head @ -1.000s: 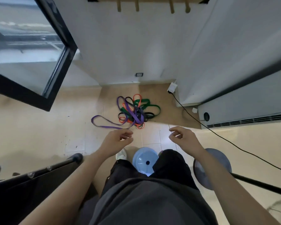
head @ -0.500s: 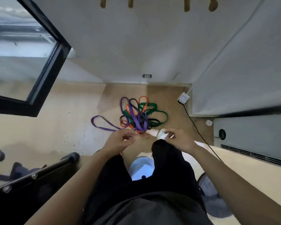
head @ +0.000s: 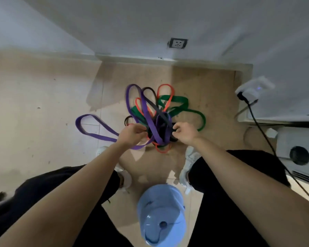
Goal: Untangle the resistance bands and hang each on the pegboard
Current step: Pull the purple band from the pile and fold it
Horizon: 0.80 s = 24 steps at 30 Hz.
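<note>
Left hand (head: 132,133), right hand (head: 185,132): grip unclear amid bands (head: 150,114)

My left hand (head: 132,133) and right hand (head: 185,133) reach down to either side of the tangle of resistance bands (head: 157,120) on the floor (head: 43,104), near the foot of the wall below a socket (head: 177,43). My fingers curl against the knot, but I cannot tell if they grip a strand. The purple band (head: 78,124) loops out left and the green band (head: 183,100) right. A pale blue stool (head: 161,202) stands between my legs.
</note>
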### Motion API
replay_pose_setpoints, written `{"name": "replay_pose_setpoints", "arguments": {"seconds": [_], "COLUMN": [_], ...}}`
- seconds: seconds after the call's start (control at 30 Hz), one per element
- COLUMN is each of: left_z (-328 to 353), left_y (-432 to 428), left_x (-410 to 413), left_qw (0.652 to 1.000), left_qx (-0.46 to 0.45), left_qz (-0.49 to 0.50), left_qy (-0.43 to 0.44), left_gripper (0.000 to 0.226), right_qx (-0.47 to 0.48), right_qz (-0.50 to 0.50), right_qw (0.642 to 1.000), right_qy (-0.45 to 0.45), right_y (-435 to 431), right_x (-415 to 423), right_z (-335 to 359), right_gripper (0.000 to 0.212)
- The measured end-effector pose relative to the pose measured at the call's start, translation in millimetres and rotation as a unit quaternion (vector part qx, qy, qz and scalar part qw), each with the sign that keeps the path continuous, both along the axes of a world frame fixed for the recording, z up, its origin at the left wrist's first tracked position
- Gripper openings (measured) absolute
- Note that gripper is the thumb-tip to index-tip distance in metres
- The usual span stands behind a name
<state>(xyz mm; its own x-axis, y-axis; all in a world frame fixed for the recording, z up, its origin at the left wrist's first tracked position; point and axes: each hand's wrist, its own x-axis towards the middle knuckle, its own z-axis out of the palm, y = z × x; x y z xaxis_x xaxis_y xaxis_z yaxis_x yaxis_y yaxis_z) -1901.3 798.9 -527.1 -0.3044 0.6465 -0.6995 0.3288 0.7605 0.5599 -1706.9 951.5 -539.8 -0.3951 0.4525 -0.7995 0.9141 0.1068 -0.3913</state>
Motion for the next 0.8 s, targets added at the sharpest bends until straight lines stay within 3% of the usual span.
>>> {"name": "replay_pose_setpoints", "arguments": {"seconds": [0.1, 0.2, 0.33, 0.6, 0.8], "left_z": [-96.8, -174.1, -229.8, -210.2, -149.5], "left_y": [-0.8, -2.1, 1.6, -24.4, -25.1], "left_x": [4.0, 19.2, 38.9, 28.5, 9.9], "left_qw": [0.999, 0.994, 0.937, 0.872, 0.933], "left_qx": [0.003, 0.024, 0.124, 0.118, 0.155], "left_qz": [0.023, -0.034, -0.247, -0.392, -0.224], "left_qy": [0.038, 0.105, 0.215, 0.268, 0.234], "left_gripper": [0.026, 0.051, 0.062, 0.04, 0.033], "right_qx": [0.064, 0.158, 0.188, 0.221, 0.251], "right_qz": [0.046, 0.098, 0.092, 0.027, -0.089], "right_qw": [0.997, 0.982, 0.977, 0.974, 0.962], "right_qy": [-0.023, -0.042, -0.032, 0.041, 0.064], "right_y": [-6.7, -12.5, -8.6, 1.1, 27.2], "right_x": [-12.4, -20.3, -20.0, 8.1, 39.6], "right_z": [-91.0, -157.6, -197.7, -147.0, -93.8], "right_gripper": [0.045, 0.066, 0.048, 0.027, 0.03]}}
